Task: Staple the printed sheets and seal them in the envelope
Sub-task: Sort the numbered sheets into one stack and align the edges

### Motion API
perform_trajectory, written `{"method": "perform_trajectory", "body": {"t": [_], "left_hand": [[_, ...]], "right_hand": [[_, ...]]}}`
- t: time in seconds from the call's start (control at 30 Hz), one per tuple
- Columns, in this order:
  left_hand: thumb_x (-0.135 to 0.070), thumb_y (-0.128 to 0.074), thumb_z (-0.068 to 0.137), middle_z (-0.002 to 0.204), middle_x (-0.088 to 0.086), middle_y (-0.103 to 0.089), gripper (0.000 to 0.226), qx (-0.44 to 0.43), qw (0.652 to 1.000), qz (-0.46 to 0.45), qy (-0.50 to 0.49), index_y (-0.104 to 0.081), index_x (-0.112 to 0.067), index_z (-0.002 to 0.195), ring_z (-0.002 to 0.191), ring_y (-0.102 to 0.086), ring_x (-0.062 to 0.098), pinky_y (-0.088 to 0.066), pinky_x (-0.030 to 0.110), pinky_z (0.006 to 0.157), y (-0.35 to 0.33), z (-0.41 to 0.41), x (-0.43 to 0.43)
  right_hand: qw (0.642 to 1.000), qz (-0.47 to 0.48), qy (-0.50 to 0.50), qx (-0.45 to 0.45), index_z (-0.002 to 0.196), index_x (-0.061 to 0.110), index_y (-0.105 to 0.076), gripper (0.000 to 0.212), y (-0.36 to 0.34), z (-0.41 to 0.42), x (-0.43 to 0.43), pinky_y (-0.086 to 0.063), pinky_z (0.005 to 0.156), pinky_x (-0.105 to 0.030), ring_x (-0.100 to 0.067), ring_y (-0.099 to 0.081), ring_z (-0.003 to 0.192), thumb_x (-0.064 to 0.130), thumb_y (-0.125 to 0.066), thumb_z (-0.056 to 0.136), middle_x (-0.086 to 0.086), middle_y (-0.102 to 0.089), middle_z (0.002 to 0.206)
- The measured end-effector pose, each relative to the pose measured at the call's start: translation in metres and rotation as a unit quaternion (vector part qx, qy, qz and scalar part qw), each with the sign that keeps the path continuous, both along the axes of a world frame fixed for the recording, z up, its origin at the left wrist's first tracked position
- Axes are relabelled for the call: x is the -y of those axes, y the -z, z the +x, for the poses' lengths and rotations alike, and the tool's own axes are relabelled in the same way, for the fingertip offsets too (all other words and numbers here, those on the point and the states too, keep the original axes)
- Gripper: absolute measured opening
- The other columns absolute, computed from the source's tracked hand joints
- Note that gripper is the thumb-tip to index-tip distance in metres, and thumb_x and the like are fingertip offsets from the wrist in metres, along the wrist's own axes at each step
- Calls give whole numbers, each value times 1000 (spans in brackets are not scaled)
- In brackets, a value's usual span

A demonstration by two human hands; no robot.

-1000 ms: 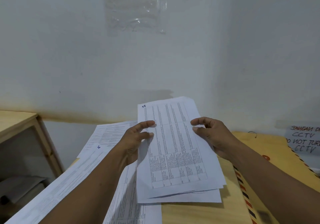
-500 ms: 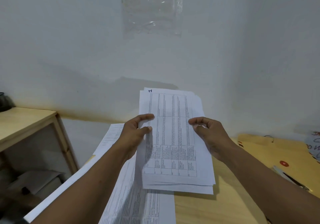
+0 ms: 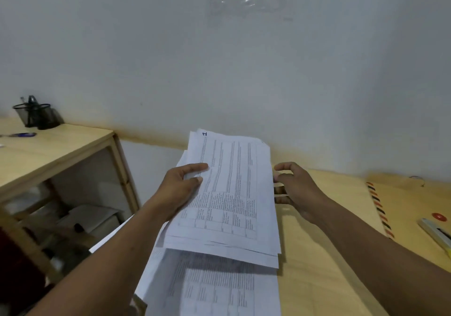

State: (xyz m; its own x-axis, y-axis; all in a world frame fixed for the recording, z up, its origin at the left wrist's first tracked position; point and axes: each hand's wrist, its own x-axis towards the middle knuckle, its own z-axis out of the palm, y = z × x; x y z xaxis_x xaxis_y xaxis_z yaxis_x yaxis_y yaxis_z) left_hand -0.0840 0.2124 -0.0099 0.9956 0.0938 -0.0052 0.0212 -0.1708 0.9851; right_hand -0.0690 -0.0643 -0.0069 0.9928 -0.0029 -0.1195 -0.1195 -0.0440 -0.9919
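Printed sheets point(image 3: 234, 193) are held as a stack above the desk point(image 3: 317, 267), tilted, with the near end low. The left hand point(image 3: 178, 188) is clamped on the stack's left edge, thumb on top and fingers under. The right hand point(image 3: 297, 191) sits at the right edge with bent fingers; we cannot tell whether it pinches the paper or only touches it. The envelope point(image 3: 410, 203) lies flat on the desk to the right, well apart from the stack.

Risks, as we judge them:
- The sheet edges are fanned at the near end and the far corner, not flush. A staple driven now would likely bind them crooked or miss the lower pages.
- The only sure grip is on one side. If the stack sags, pages could slide out onto the loose pages point(image 3: 219, 291) lying directly below and get mixed in with them.
- We see no stapler we can identify. A pale object point(image 3: 436, 232) at the far right is cut off by the frame, so we cannot name it.
- A skewed bundle may catch at the envelope's mouth.
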Motion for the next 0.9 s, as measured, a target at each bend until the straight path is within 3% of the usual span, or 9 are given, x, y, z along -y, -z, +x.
{"method": "perform_trajectory", "body": {"t": [0.1,0.23,0.3,0.4,0.6,0.73,0.8,0.9], "left_hand": [[0,-56,100,128,1,-69,34,-20,999,-9,-24,-76,-23,115,97,-75,8,-59,26,89,10,-11,-24],[3,-56,99,120,-2,-67,34,-33,998,2,-50,-73,-15,122,71,-68,-16,-50,3,60,21,-18,-47],[3,-56,99,116,-2,-68,34,-44,998,5,-50,-74,-16,121,70,-70,-13,-52,6,60,27,-18,-54],[2,-55,100,107,-5,-70,33,-58,998,5,-39,-74,-17,118,72,-73,-6,-55,11,61,32,-20,-56],[5,-54,99,97,-10,-69,33,-63,998,-3,-32,-74,-17,114,65,-71,-9,-51,7,57,36,-15,-46],[2,-56,99,106,-9,-71,32,-71,997,-15,-19,-76,-19,114,79,-74,-2,-56,14,68,34,-14,-41],[1,-57,99,112,-8,-71,32,-74,997,-30,-7,-76,-19,116,88,-75,2,-58,18,73,32,-14,-37],[3,-60,96,115,-7,-72,32,-49,999,-25,2,-77,-18,113,88,-73,-2,-55,12,66,31,-12,-29]], "right_hand": [[987,-150,6,52,103,23,-60,10,25,-4,1,-55,71,-39,-22,-66,83,17,-61,95,-6,-67,106],[941,-317,-65,97,109,43,-56,29,55,-13,0,-52,79,-27,-6,-59,107,44,-71,84,13,-60,120],[902,-409,-81,113,119,47,-52,44,65,-12,-3,-46,93,-36,-11,-54,121,56,-68,79,17,-61,126],[871,-468,-61,137,128,36,-54,47,70,-9,-8,-38,95,-37,-17,-46,127,50,-67,86,17,-64,126],[882,-443,-41,156,119,36,-57,33,73,-11,-10,-35,81,-32,-12,-49,107,34,-69,89,16,-66,111],[932,-320,12,170,101,36,-59,29,69,-12,-8,-45,60,-28,-17,-61,81,10,-66,90,9,-66,91],[954,-246,45,166,103,30,-61,26,60,-12,-7,-46,56,-28,-18,-62,77,5,-59,94,4,-65,98],[983,-123,64,122,105,30,-61,26,46,-8,-7,-52,61,-32,-24,-64,78,6,-55,97,-10,-63,110]]}}
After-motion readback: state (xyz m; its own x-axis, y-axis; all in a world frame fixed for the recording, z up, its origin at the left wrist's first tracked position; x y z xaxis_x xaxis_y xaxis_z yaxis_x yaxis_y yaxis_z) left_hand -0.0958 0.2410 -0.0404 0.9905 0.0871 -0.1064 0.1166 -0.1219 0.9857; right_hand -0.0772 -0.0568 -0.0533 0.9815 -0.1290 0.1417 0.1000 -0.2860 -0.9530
